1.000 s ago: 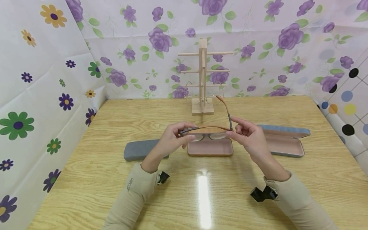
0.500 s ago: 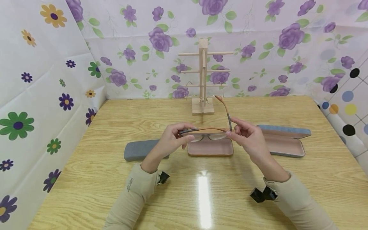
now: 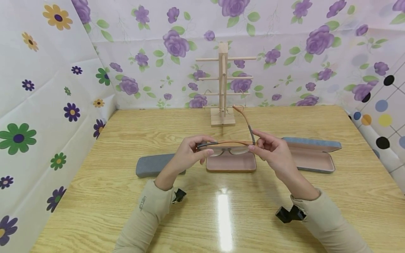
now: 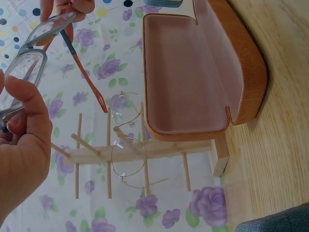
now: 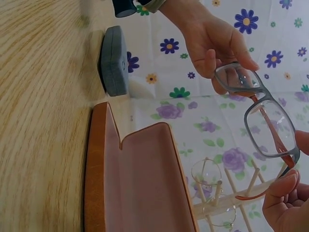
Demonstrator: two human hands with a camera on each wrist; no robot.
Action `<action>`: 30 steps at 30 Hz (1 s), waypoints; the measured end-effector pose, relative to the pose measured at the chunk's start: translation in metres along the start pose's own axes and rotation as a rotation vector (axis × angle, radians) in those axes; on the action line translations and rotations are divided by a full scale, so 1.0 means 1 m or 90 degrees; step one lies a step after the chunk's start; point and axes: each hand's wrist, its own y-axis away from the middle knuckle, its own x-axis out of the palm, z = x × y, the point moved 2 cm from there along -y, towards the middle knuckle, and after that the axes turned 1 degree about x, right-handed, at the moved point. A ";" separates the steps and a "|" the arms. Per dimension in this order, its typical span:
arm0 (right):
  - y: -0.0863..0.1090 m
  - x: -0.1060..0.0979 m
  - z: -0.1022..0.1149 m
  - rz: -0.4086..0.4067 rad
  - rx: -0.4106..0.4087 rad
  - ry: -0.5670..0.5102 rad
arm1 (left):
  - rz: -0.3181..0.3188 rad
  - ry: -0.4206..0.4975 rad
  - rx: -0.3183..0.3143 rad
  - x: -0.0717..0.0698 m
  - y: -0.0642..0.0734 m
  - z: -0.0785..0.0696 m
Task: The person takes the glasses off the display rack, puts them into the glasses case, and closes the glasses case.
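Observation:
A pair of eyeglasses (image 3: 239, 150) with a grey front and orange-brown temples is held level above an open tan case (image 3: 231, 165) with pink lining. My left hand (image 3: 189, 151) pinches the left end of the front, where one temple lies folded across behind the lenses. At the other end my right hand (image 3: 274, 150) holds the hinge area between thumb and fingers; that temple stands out, slanting away from me. In the right wrist view both clear lenses of the eyeglasses (image 5: 263, 92) show. The tan case (image 4: 186, 72) stands open below them in the left wrist view.
Behind is a wooden display stand (image 3: 223, 79) with pegs, carrying thin-rimmed round glasses (image 4: 112, 159) low down. A closed grey-blue case (image 3: 152, 165) lies left. An open blue case (image 3: 313, 161) stands right. Floral sheeting hangs behind the table (image 3: 110, 211).
The outstretched temple has swung a little inward, its tip shifting left. Both hands stay nearly in place, the right index finger moving slightly left with the temple.

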 end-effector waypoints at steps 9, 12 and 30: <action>-0.001 0.000 0.001 0.019 -0.004 -0.009 | 0.000 0.011 0.002 0.000 0.001 -0.001; -0.002 0.000 0.001 0.024 -0.005 0.001 | 0.001 0.014 0.004 0.000 0.001 -0.001; -0.003 0.004 0.001 0.042 -0.038 0.050 | 0.001 0.016 -0.001 0.000 0.001 -0.002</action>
